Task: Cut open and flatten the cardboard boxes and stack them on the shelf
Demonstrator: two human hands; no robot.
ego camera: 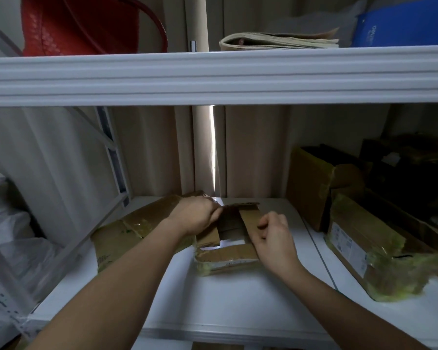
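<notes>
- The small cardboard box (228,251) lay on the white shelf (238,304) between the two hands, its top flaps spread and its inside showing; yellowish tape clung to its near edge.
- The left hand (196,218) pinched the far left flap at the box's rim, fingers curled round the card.
- The right hand (273,238) gripped the right flap, thumb over its edge and fingers folded against it.
- Just beyond and to the outer side of the left hand lay a flattened cardboard piece (127,233), taped, touching the box.
- Well out from the right hand stood a taped box with a label (364,251); behind that, an open brown box (314,183).
- Above both hands, on the upper shelf (213,77), sat a red basket (81,24), a folded pile of papers (278,41) and a blue box (402,24).
</notes>
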